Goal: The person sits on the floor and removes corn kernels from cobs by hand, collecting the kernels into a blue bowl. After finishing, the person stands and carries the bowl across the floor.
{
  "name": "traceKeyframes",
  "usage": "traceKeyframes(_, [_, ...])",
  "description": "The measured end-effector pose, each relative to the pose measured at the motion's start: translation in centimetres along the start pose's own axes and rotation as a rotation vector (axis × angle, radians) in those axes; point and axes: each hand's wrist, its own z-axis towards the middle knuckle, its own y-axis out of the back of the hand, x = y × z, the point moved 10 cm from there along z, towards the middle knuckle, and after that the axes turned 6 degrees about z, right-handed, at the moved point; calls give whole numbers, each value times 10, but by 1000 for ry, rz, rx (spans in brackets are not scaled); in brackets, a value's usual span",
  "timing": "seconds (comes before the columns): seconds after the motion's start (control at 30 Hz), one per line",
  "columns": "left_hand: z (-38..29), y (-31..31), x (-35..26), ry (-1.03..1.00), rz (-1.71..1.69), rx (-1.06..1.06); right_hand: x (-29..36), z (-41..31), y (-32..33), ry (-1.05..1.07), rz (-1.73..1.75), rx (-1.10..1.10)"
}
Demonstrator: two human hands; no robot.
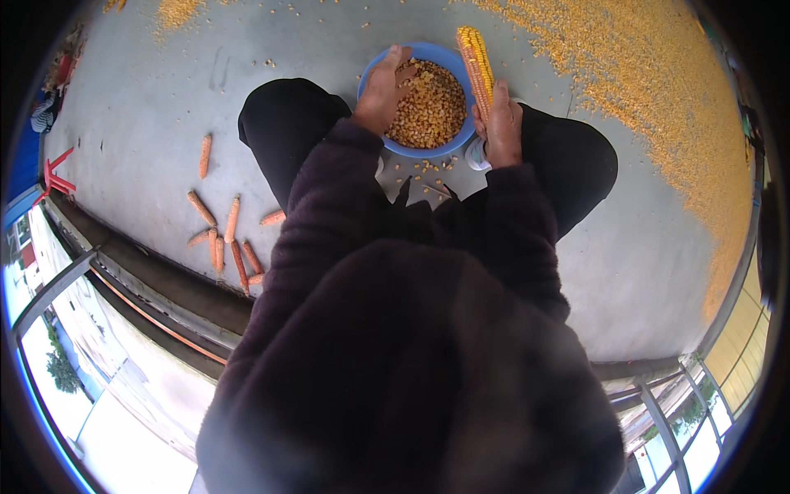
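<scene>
A blue plastic basin (458,139) stands on the grey floor between my bent knees, filled with loose corn kernels (430,114). My left hand (381,91) is over the basin's left side, fingers apart, with nothing seen in its grasp. At the basin's right edge, my right hand (505,126) grips the lower end of an upright ear of corn (476,65). Part of this ear still bears yellow kernels, while a reddish strip along its left side is bare of them. The fingertips of my right hand are partly hidden.
Stripped corn cobs (232,219) lie on the floor at the left. A wide spread of kernels (654,92) covers the right side, with a smaller heap (176,12) at the upper left. A red stool (57,176) stands by the left ledge. Metal railings (666,432) show at the lower right.
</scene>
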Motion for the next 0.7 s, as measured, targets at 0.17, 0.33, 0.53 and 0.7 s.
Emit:
traceKeyframes(0.17, [-43,-26,36,42,252,138,-40,-19,-4,-119,-177,59])
traceKeyframes(0.33, [-62,-43,74,116,260,231,-76,-58,-13,-226,-225,207])
traceKeyframes(0.53, [-88,-35,110,382,67,190,-88,-68,4,-299,-435,260])
traceKeyframes(0.7, [-85,-17,132,527,-88,98,-85,-60,-6,-86,-606,344])
